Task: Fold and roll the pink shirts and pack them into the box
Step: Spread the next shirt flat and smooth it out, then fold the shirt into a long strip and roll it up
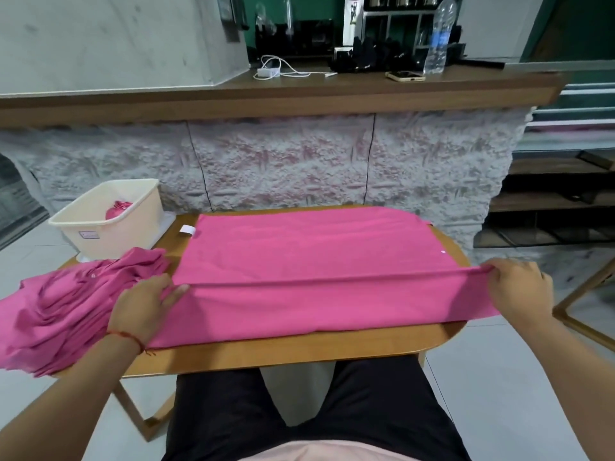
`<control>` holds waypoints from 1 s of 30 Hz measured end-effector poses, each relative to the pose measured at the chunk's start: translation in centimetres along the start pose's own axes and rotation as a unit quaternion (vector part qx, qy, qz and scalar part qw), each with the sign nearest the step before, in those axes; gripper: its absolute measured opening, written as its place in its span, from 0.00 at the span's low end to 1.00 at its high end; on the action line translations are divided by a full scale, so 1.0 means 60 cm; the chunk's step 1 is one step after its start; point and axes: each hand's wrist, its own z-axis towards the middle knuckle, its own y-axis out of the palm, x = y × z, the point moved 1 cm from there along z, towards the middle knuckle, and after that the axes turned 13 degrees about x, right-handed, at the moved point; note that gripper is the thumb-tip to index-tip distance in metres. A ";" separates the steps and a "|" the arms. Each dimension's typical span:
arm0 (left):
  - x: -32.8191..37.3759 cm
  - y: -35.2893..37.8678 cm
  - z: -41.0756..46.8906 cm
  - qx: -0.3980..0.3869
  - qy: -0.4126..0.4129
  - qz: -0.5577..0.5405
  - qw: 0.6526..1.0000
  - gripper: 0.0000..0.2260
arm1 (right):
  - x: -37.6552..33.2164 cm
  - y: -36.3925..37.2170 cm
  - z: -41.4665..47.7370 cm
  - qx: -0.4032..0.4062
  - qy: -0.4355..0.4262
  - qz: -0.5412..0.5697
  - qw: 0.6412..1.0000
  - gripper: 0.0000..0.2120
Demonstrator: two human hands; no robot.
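At the far left, a pile of crumpled pink shirts is lying on the left end of the table and is hanging over its edge. Behind the pile, the cream box is standing at the table's far left corner; one rolled shirt is sitting inside it, against the near wall. The left hand, with a red thread round the wrist, is lying just beside the pile and is pinching the left end of a raised fold in the flat shirt; thumb and fingers are closing on the cloth. A white tag is sticking out at the flat shirt's far left corner. The flat shirt is lying spread across the middle of the table and is covering most of the top, with a strip of bare wood showing along the near edge. The fold is running as a straight ridge across the shirt from one hand to the other. The right hand is gripping the right end of the fold at the table's right end, with its fingers curled round the cloth and lifting it slightly. Behind the table, a counter is carrying a white charger, a phone and a water bottle.
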 end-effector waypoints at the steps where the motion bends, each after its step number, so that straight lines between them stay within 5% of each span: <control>1: -0.001 0.007 0.021 0.000 0.007 0.012 1.000 0.20 | -0.008 0.009 0.017 -0.001 -0.004 0.001 1.000 0.16; 13: -0.012 0.142 0.264 0.011 0.039 0.087 0.995 0.23 | -0.118 0.182 0.197 -0.080 -0.006 -0.025 0.996 0.18; 30: -0.018 0.371 0.527 0.034 0.012 0.145 0.989 0.23 | -0.221 0.443 0.367 -0.071 0.068 -0.016 0.995 0.22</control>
